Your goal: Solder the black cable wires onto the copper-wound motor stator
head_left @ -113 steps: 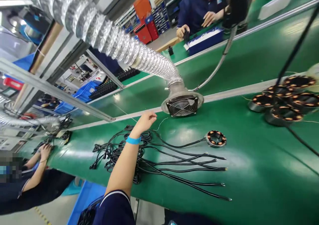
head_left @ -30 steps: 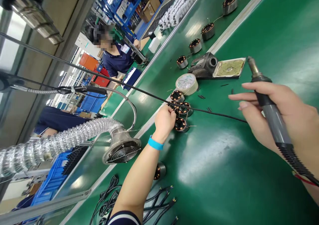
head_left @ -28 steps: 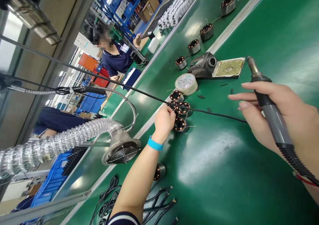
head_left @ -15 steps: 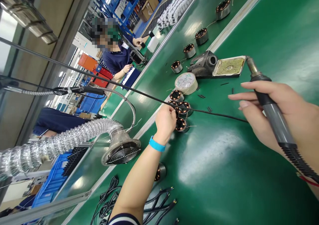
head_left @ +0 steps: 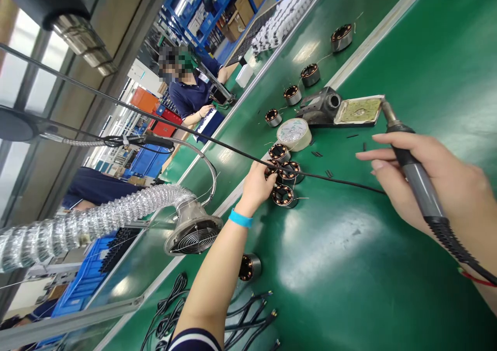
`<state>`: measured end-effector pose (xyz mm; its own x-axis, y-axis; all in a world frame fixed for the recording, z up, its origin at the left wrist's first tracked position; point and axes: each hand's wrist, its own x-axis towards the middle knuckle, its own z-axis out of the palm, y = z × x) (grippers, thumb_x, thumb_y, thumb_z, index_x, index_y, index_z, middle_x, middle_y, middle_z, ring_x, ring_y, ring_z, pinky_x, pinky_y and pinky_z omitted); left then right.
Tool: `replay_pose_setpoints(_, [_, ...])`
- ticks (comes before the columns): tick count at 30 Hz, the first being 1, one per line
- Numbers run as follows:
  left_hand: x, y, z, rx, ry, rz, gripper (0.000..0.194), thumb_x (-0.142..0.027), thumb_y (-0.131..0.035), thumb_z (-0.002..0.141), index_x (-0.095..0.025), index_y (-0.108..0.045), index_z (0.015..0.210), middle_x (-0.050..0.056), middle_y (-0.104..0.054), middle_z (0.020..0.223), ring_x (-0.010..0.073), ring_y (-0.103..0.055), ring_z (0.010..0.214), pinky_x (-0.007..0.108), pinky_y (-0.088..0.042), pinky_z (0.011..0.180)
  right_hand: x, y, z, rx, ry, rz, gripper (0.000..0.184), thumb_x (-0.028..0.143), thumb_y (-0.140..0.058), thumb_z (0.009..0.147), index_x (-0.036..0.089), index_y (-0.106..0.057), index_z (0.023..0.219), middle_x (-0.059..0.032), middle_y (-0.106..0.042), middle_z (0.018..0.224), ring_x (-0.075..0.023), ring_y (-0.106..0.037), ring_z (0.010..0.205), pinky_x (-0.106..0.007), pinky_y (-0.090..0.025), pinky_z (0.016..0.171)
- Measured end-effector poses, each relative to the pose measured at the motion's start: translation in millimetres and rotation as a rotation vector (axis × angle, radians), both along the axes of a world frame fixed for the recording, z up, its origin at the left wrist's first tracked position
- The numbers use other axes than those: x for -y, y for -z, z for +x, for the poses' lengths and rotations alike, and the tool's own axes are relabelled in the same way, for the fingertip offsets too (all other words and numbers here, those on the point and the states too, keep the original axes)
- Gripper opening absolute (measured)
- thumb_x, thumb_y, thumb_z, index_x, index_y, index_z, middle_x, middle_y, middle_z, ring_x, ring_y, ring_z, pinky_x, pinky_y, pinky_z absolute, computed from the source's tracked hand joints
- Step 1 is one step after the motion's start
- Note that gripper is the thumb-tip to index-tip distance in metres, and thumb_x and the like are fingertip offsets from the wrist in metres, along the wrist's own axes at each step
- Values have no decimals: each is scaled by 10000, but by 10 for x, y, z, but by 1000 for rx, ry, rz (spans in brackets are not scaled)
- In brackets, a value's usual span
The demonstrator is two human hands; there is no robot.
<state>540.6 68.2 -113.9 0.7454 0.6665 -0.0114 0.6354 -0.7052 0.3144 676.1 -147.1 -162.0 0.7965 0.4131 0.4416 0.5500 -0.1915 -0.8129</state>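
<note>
My left hand (head_left: 258,185), with a blue wristband, reaches across the green belt and closes its fingers on one of a cluster of copper-wound motor stators (head_left: 285,171). Another stator (head_left: 282,195) lies just in front of that hand. My right hand (head_left: 438,177) is wrapped round the grey handle of a soldering iron (head_left: 415,172), whose tip points toward the sponge tray of the iron stand (head_left: 357,110). The iron's black cord trails off to the lower right.
A roll of solder wire (head_left: 294,133) sits beside the stand. More stators (head_left: 310,74) line the moving belt. A foil fume duct with fan (head_left: 192,232) stands left. Black cables (head_left: 233,315) and one stator (head_left: 248,266) lie near. A seated person (head_left: 194,94) works opposite.
Since the earliest frame my view swung right from the cable pile to the stators. My left hand went to the stator cluster and has stayed there; the right hand keeps the iron nearly still.
</note>
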Motion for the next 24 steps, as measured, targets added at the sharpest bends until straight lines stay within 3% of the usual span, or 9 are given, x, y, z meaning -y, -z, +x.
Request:
replay_pose_setpoints(6, [-16, -10, -17, -17, 9, 16, 145, -132, -615, 926, -173, -691, 1043, 74, -679, 1119, 198, -631, 1053, 288, -487, 894, -3, 13, -1, 9, 17, 18, 430, 428, -520, 850, 285, -634, 1240, -8, -777, 968, -202, -753, 810, -311, -583, 707])
replay_pose_setpoints(11, [-165, -176, 38, 65, 0, 54, 175, -124, -607, 911, -180, -681, 1059, 65, -682, 1097, 190, -633, 1018, 285, -486, 892, 15, -50, -4, 67, -19, 25, 386, 425, -524, 858, 331, -622, 1220, 20, -776, 937, -217, -753, 770, -324, -609, 658])
replay_pose_setpoints(17, [-658, -319, 615, 145, -70, 27, 144, -127, -609, 899, -174, -664, 1023, 81, -677, 1143, 179, -628, 997, 293, -471, 969, 34, -54, -12, 86, 3, 50, 336, 448, -527, 885, 378, -609, 1203, 33, -773, 927, -217, -746, 714, -295, -598, 571])
replay_pose_setpoints(21, [-934, -188, 1037, 154, -143, -8, 204, -130, -646, 869, -181, -658, 1067, 92, -724, 1110, 224, -622, 1085, 331, -457, 1000, 2, 4, 39, 140, -17, 68, 339, 457, -508, 910, 431, -580, 1240, 59, -772, 923, -241, -750, 719, -325, -625, 573])
replay_pose_setpoints(24, [-1077, -57, 1172, 176, -230, -43, 313, -77, -655, 835, -177, -655, 1131, 104, -744, 1083, 248, -634, 1110, 367, -466, 1007, -16, 49, 72, 143, 8, 73, 368, 476, -494, 916, 486, -557, 1278, 83, -769, 909, -261, -746, 702, -351, -635, 545])
